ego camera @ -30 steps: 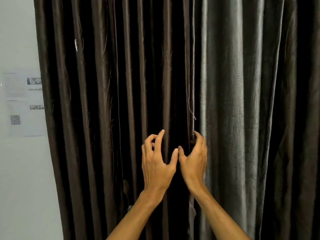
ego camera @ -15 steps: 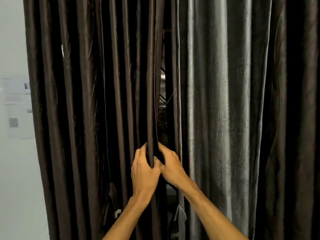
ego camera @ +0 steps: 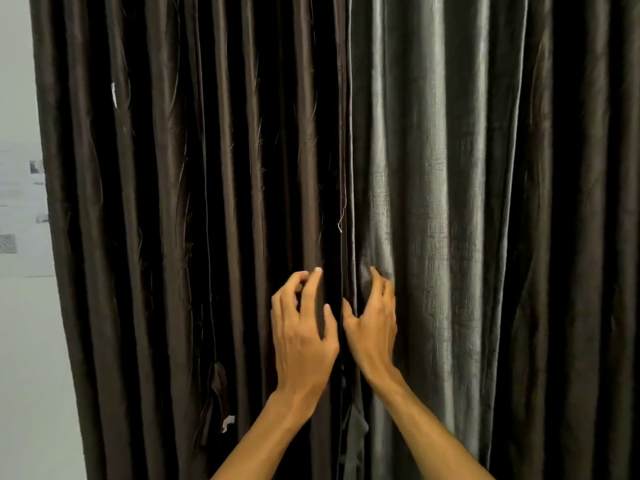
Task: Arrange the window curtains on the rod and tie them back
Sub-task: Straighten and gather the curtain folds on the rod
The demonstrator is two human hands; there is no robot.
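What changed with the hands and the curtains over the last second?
Half a second ago both hands gripped the curtains' inner edges, parting a narrow gap. Now the left hand and right hand have let go, fingers loosely curled, and the gap has closed. The brown curtain and grey curtain still hang drawn together.

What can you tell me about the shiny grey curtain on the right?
The grey curtain hangs straight down in long folds and looks like shiny, slightly rough woven cloth. It fills the right side, darker toward the far right. Its inner edge meets the dark brown curtain with no gap showing. The right hand touches it near that edge with curled fingertips, where the cloth puckers a little. Its top and bottom are out of view.
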